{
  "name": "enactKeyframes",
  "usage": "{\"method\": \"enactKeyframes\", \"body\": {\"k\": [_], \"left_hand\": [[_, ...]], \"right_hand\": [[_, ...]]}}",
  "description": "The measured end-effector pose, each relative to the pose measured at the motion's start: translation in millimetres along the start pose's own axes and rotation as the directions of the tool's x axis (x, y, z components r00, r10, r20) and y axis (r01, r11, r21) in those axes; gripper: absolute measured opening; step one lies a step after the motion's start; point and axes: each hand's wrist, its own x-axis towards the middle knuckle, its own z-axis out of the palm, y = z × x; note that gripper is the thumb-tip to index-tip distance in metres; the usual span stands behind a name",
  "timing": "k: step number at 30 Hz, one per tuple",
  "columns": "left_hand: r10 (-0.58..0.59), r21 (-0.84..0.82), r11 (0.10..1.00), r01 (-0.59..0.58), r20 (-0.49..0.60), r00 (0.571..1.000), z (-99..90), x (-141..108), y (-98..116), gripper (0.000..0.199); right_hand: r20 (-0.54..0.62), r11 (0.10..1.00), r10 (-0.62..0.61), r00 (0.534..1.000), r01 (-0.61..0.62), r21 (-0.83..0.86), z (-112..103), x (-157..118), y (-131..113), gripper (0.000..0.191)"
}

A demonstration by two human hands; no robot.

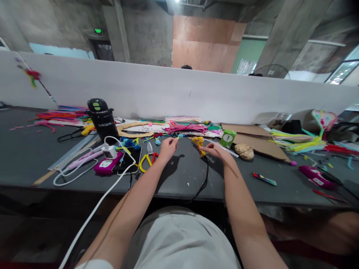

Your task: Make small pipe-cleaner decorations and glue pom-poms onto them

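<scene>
My left hand [168, 148] is closed in a pinch on a small fuzzy craft piece [180, 136], pale blue with a bit of yellow-green; its exact shape is too small to make out. Facing it, my right hand [215, 150] grips a yellow glue gun [198, 142], whose black cord [206, 173] runs down over the table's front edge. A long whitish glue stick [231, 151] appears behind the gun. Beside my left forearm lie cutting pliers [146, 161] with yellow and red handles.
A black bottle [103, 121], a phone [136, 158] and a magenta power strip [108, 164] with white cables stand left. Pink pipe cleaners [189, 128] lie at the back. Rightward are a green box [228, 138], a tan lump [244, 151], cardboard [263, 144] and a small tube [264, 179].
</scene>
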Motion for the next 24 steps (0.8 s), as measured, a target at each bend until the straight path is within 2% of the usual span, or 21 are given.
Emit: {"method": "enactKeyframes", "body": {"k": [1, 2, 4, 7, 10, 12, 14, 16, 19, 24], "left_hand": [[0.000, 0.005, 1.000, 0.000, 0.000, 1.000, -0.1, -0.1, 0.2, 0.031], [0.003, 0.012, 1.000, -0.003, 0.001, 1.000, -0.3, -0.1, 0.2, 0.031], [0.016, 0.033, 0.999, -0.016, 0.005, 1.000, -0.6, 0.1, -0.4, 0.031], [0.041, 0.065, 0.997, -0.041, 0.007, 0.999, -0.9, 0.5, -2.0, 0.031], [0.056, 0.101, 0.993, -0.056, -0.003, 0.998, -1.5, 0.9, -2.8, 0.032], [0.059, 0.128, 0.990, -0.056, -0.017, 0.998, -2.5, 1.2, -2.7, 0.033], [0.061, 0.160, 0.986, -0.055, -0.036, 0.997, -3.9, 1.9, -2.4, 0.033], [0.067, 0.196, 0.979, -0.054, -0.059, 0.996, -5.2, 2.8, -2.4, 0.034], [0.080, 0.238, 0.970, -0.059, -0.082, 0.993, -6.5, 4.2, -3.7, 0.035], [0.101, 0.267, 0.961, -0.070, -0.104, 0.989, -7.2, 4.9, -6.5, 0.035]], "right_hand": [[0.057, 0.996, 0.063, 0.996, -0.059, -0.065, 4.5, 2.9, 0.4, 0.036], [0.038, 0.988, 0.107, 0.994, -0.102, -0.113, 10.4, 5.5, -0.7, 0.037], [0.053, 0.977, 0.122, 0.991, -0.111, -0.182, 24.1, 9.6, -5.0, 0.038], [0.019, 0.970, 0.141, 0.990, -0.134, -0.201, 41.0, 13.1, -9.5, 0.036], [0.017, 0.989, 0.127, 0.992, -0.125, -0.075, 46.6, 14.4, -10.5, 0.025], [0.060, 0.987, 0.109, 0.992, -0.115, 0.114, 45.1, 13.8, -13.9, 0.018], [0.109, 0.934, 0.107, 0.988, -0.138, 0.329, 42.1, 11.4, -21.7, 0.022], [0.139, 0.868, 0.099, 0.985, -0.154, 0.472, 39.6, 7.2, -32.7, 0.023], [0.138, 0.838, 0.033, 0.990, -0.103, 0.536, 38.3, -1.1, -48.6, 0.015], [0.174, 0.880, -0.041, 0.984, -0.047, 0.472, 40.7, -10.4, -60.9, 0.011]]}}
